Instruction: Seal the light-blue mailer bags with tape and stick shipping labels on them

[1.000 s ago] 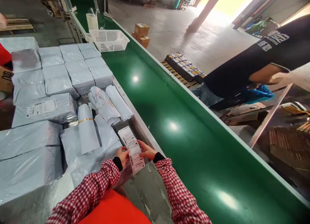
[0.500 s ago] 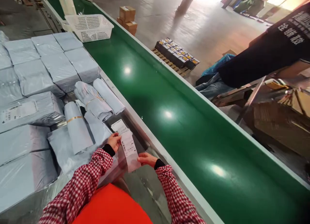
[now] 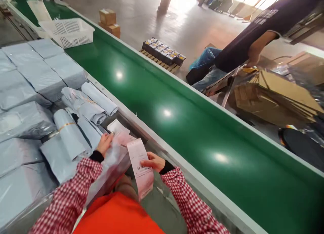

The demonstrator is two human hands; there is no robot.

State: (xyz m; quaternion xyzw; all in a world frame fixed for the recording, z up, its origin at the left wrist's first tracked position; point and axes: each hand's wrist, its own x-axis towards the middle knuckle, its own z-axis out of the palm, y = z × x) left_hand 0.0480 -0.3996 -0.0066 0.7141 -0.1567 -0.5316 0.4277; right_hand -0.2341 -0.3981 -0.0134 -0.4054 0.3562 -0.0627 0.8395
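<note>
Right hand: the right hand (image 3: 155, 162) pinches a long paper slip (image 3: 140, 166). The fingers (image 3: 146, 164) are curled shut on the slip's edge.
Paper slip: it is pinkish white with a small barcode. It hangs down below the right fingers, over the orange lap.
Left hand: the left hand (image 3: 104, 143) lies flat on a clear plastic bag (image 3: 111, 165). Its fingers are spread loose and press the bag; they do not close round it.
Clear bag: it sits under the left fingers, just beside the slip.
White label: a small white label (image 3: 116, 126) lies just past the left fingertips.
Rolled bags: grey rolled bags (image 3: 83, 106) with thin bands lie past the left fingers, close together.
Grey parcels: many grey parcels (image 3: 37, 75) are packed side by side on the counter (image 3: 131, 124), further out and to the left of the left fingers.
Counter: it is grey metal, and its edge runs along the belt.
Belt: a wide shiny green belt (image 3: 177, 119) runs to the right of the right fingers. Lights shine on it.
Basket: a white basket (image 3: 68, 31) sits at the far end of the belt.
Room: the floor is grey concrete. Brown boxes (image 3: 109, 21) and a wooden pallet (image 3: 162, 53) of dark packs stand past the belt.
Other person: a person in a dark shirt (image 3: 253, 31) bends over flat cardboard (image 3: 275, 95) across the belt.
</note>
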